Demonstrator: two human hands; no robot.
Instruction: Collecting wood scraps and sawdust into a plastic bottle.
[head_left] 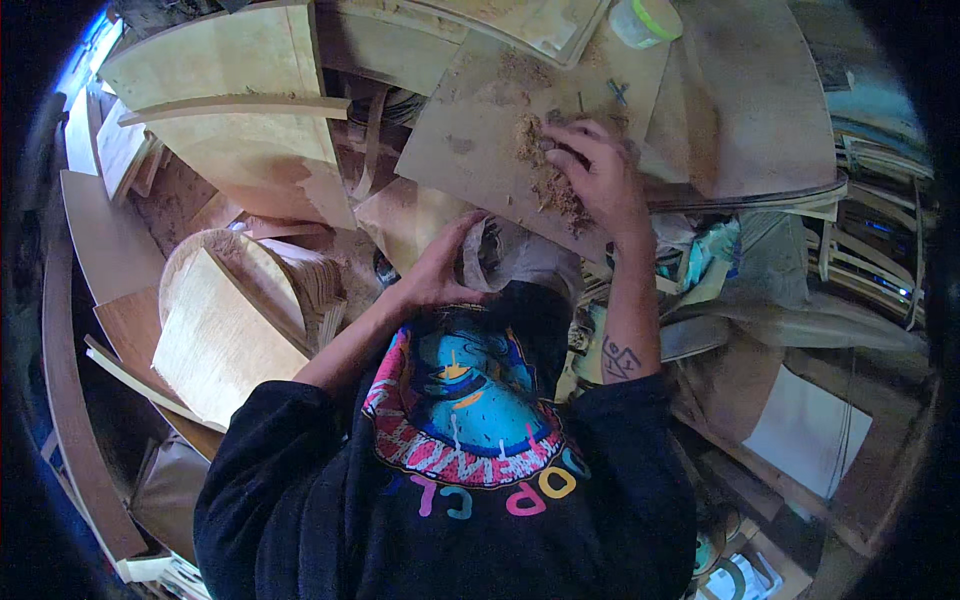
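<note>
My left hand (447,268) curves its thumb and fingers around the mouth of a pale, see-through plastic bag (535,258), just in front of my shirt and below the board's near edge. What is inside the bag I cannot make out. My right hand (598,172) reaches over a flat wooden board (455,135), its fingers bent together and touching a heap of brown wood shavings (562,200). Part of the heap lies hidden under that hand. Finer sawdust (522,72) is strewn farther back on the same board.
A tub with a green rim (645,22) stands at the back. Near it lies a small blue item (618,93). Curved wooden panels (225,150) and stacked cut pieces (235,330) crowd the left. Curved wooden frames (870,240) and a white sheet (808,430) are on the right.
</note>
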